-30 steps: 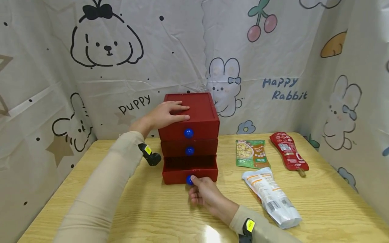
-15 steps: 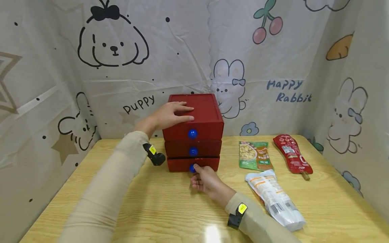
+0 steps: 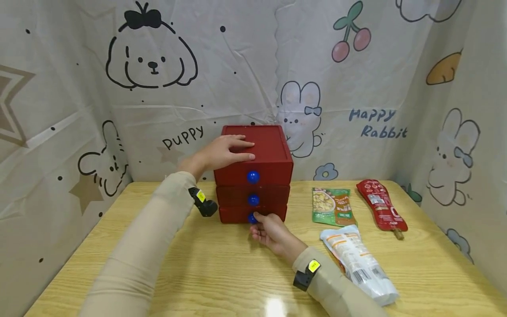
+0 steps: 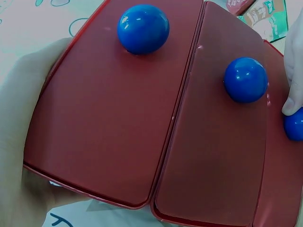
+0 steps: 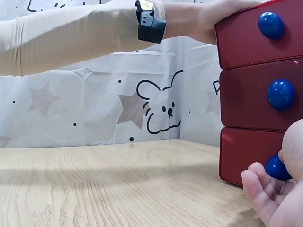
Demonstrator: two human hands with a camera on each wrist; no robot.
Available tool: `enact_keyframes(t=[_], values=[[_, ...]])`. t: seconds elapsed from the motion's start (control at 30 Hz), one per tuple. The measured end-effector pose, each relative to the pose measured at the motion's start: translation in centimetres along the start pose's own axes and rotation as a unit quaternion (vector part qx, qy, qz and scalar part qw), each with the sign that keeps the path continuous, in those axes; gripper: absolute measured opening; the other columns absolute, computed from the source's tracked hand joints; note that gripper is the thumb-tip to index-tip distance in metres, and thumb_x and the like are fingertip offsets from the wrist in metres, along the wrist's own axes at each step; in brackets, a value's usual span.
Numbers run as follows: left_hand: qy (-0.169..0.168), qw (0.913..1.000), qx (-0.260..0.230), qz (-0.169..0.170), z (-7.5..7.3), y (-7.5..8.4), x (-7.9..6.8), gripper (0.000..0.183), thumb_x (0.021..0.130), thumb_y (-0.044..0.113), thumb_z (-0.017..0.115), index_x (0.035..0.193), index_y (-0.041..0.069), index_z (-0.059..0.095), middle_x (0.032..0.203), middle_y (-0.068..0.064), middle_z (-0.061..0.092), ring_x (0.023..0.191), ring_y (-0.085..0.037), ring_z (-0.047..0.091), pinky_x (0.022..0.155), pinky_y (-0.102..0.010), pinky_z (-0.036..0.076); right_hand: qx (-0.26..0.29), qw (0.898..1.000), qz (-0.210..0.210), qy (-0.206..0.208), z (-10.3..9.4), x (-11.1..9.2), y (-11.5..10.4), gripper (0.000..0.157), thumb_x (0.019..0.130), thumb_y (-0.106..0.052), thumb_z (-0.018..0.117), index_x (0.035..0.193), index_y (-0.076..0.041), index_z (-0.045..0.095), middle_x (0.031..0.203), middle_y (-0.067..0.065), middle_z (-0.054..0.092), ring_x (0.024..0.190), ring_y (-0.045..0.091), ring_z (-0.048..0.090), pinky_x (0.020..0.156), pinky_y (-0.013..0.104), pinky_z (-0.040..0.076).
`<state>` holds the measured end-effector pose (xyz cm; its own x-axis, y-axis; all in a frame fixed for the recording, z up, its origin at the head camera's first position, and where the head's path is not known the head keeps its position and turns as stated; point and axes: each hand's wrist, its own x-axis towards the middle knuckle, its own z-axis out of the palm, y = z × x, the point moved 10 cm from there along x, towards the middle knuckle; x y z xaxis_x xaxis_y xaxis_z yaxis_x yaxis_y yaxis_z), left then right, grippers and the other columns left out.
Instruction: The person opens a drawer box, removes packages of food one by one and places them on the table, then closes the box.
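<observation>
A small red drawer cabinet [image 3: 269, 143] with three stacked drawers and round blue knobs stands on the wooden table. My left hand [image 3: 222, 152] rests over its top left edge, fingers stretched across the top; in the left wrist view, that hand lies along the cabinet's side. My right hand [image 3: 275, 233] is at the bottom drawer [image 3: 233, 215], thumb on its blue knob [image 5: 277, 168] and the other fingers curled beneath. All three drawer fronts are closed, the upper [image 4: 104, 109] and middle [image 4: 208, 142] ones lying nearly level in the left wrist view.
Right of the cabinet lie a green and brown food packet [image 3: 333, 207], a red pouch [image 3: 381, 204] and a white plastic package [image 3: 360, 264] nearer the front. A printed cloth [image 3: 237, 61] hangs behind and around the table [image 3: 198, 273].
The bottom drawer, pulled out a second ago, has slid back into the cabinet with my right hand at its knob. My left hand has stayed on top; the head view has shifted slightly.
</observation>
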<state>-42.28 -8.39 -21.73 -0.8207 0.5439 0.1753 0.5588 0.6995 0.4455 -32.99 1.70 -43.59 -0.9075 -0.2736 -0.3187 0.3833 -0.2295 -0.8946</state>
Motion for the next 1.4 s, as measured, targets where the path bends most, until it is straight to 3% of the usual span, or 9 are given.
enact_keyframes(t=[0.47,0.9,1.23,1.33,1.4], values=[[0.001,1.0,-0.005,-0.005,-0.2,-0.6,0.5,0.061,0.079,0.066,0.054,0.131,0.034,0.054,0.146,0.003,0.033,0.134,-0.019,0.023,0.105,-0.047,0.023,-0.002,1.0,-0.013,-0.008,0.3,0.7,0.0,0.03,0.1,-0.024,0.043,0.102,0.005,0.049,0.071,0.006,0.055,0.059,0.013,0.055,0.056,0.024,0.05],[0.006,0.9996,0.002,-0.029,0.3,-1.7,0.1,0.064,0.076,0.072,0.052,0.13,0.039,0.053,0.146,0.007,0.031,0.135,-0.02,0.019,0.105,-0.05,0.02,0.001,1.0,-0.007,-0.002,0.4,1.2,0.9,0.035,0.1,-0.026,0.042,0.106,0.008,0.047,0.07,0.007,0.055,0.058,0.014,0.055,0.056,0.025,0.051],[0.007,0.9998,-0.006,-0.02,0.6,-2.3,0.1,0.065,0.078,0.068,0.054,0.132,0.033,0.053,0.147,0.003,0.032,0.135,-0.021,0.022,0.104,-0.051,0.023,0.01,1.0,0.01,0.008,0.5,1.9,1.5,0.04,0.1,-0.027,0.042,0.111,0.011,0.047,0.072,0.008,0.055,0.059,0.015,0.054,0.056,0.025,0.05],[0.032,0.9994,0.011,-0.013,0.0,-2.6,0.3,0.064,0.08,0.065,0.055,0.132,0.028,0.055,0.144,-0.001,0.037,0.132,-0.022,0.028,0.104,-0.047,0.025,-0.011,1.0,0.011,0.018,0.4,2.1,1.3,0.037,0.1,-0.027,0.043,0.109,0.008,0.049,0.073,0.008,0.056,0.059,0.014,0.053,0.055,0.024,0.048],[0.077,0.996,0.044,-0.009,-0.9,-2.5,0.3,0.061,0.082,0.062,0.054,0.13,0.023,0.057,0.138,-0.002,0.044,0.127,-0.022,0.036,0.102,-0.045,0.029,-0.038,0.999,0.011,0.031,-0.1,2.2,0.9,0.035,0.1,-0.028,0.043,0.108,0.005,0.051,0.073,0.007,0.056,0.058,0.013,0.051,0.053,0.024,0.047]])
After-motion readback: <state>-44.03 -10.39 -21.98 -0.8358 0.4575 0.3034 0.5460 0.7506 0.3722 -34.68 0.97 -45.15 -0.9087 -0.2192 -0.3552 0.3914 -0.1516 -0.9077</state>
